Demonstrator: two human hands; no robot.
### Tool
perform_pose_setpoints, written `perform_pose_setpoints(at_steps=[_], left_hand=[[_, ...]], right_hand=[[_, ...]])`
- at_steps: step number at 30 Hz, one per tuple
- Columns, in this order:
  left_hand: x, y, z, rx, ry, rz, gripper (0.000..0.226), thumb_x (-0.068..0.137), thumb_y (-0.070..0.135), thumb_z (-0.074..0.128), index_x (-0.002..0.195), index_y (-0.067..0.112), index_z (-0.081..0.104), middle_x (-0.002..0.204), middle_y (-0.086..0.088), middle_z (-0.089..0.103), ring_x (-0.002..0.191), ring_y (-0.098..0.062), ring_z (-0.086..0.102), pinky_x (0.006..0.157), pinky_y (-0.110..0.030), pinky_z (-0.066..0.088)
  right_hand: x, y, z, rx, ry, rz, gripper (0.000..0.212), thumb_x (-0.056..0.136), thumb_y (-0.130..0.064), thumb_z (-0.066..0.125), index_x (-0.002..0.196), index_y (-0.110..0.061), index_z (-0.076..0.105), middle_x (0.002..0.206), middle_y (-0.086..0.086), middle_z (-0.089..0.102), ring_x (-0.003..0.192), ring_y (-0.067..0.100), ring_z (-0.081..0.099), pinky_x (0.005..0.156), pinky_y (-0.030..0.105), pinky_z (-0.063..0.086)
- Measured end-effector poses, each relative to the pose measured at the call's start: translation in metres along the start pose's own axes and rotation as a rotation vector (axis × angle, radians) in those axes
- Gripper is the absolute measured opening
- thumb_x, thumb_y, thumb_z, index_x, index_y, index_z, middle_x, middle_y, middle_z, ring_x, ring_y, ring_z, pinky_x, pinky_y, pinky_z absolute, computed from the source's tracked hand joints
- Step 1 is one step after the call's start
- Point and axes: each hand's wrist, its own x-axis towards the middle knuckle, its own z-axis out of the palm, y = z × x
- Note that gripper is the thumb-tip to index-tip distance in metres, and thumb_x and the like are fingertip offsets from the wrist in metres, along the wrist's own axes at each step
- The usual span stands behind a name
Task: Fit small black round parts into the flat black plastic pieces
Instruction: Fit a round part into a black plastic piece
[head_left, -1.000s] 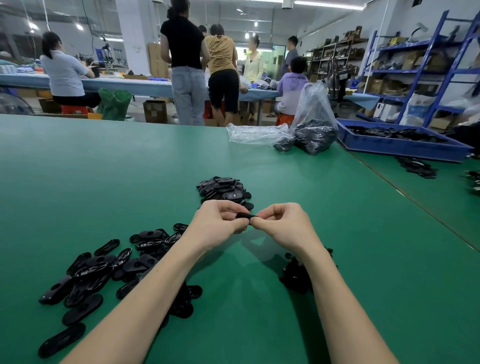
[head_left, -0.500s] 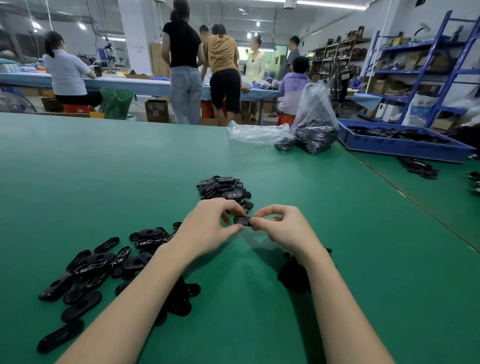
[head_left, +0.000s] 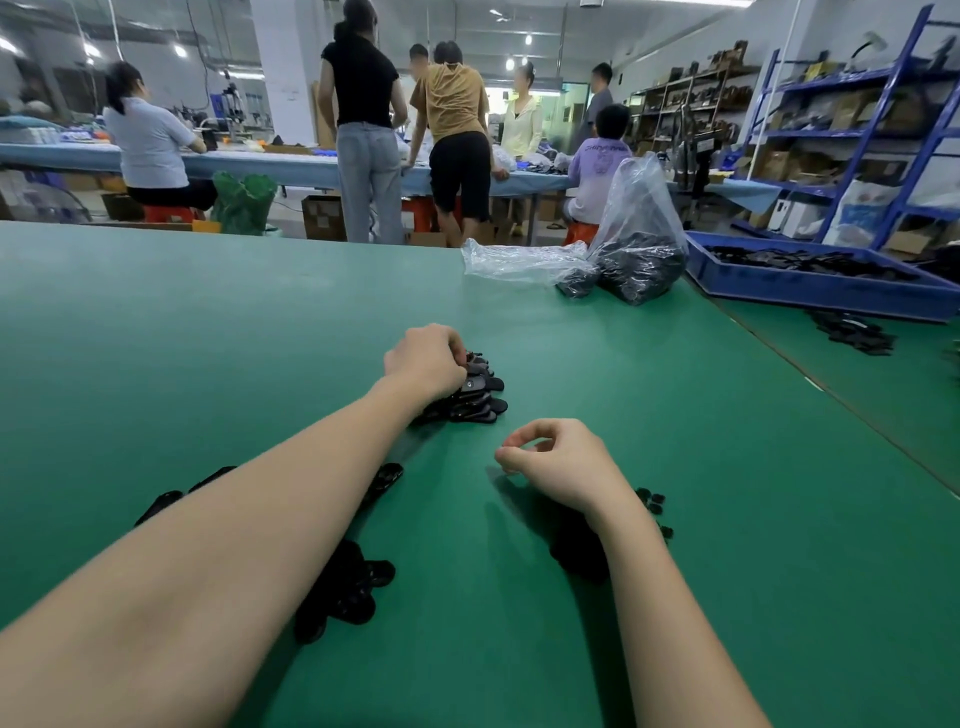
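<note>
At frame centre, the left hand (head_left: 423, 364) rests curled fingers on a pile of flat black pieces (head_left: 475, 397); below right, the right hand (head_left: 558, 462) curls loosely, holding nothing visible.

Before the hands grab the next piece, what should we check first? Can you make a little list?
1. Left hand is at the far pile of pieces: ok, its fingers rest on top of it.
2. Left hand has let go of its piece: cannot tell, the fingertips are hidden.
3. Right hand is free: ok, loosely curled over the green table, nothing seen in it.
4. Small round parts are close: ok, they lie just by the right wrist.
5. More flat pieces wait nearby: ok, they lie under the left forearm.
6. Flat pieces easy to see: not ok, the arm covers most of them.
</note>
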Motion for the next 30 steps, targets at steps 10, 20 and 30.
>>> perform_pose_setpoints(at_steps=[10, 20, 30], left_hand=[[-0.051, -0.030, -0.022, -0.427, 0.008, 0.014, 0.003, 0.084, 0.029, 0.073, 0.084, 0.026, 0.074, 0.089, 0.009, 0.075, 0.078, -0.012, 0.068, 0.080, -0.029, 0.054], [-0.082, -0.044, -0.032, -0.604, -0.139, -0.039, 0.013, 0.092, 0.034, 0.067, 0.089, 0.023, 0.074, 0.090, 0.003, 0.076, 0.078, -0.009, 0.068, 0.072, -0.027, 0.048], [-0.096, -0.028, -0.030, -0.717, -0.376, 0.066, 0.014, 0.096, 0.015, 0.065, 0.103, 0.022, 0.075, 0.093, -0.003, 0.077, 0.080, -0.010, 0.071, 0.070, -0.021, 0.056]], right_hand=[[-0.004, -0.013, 0.017, -0.239, 0.010, -0.166, 0.006, 0.088, -0.032, 0.068, 0.083, -0.033, 0.071, 0.085, -0.014, 0.072, 0.090, 0.013, 0.067, 0.082, 0.028, 0.053], [-0.023, -0.037, 0.069, -0.583, -0.105, -0.463, 0.026, 0.096, -0.044, 0.060, 0.122, -0.048, 0.064, 0.118, -0.002, 0.051, 0.118, 0.023, 0.055, 0.093, 0.037, 0.046], [-0.006, -0.021, 0.000, -0.150, -0.035, -0.227, 0.014, 0.088, -0.033, 0.076, 0.098, -0.030, 0.068, 0.081, -0.011, 0.076, 0.061, -0.004, 0.059, 0.057, 0.013, 0.043]])
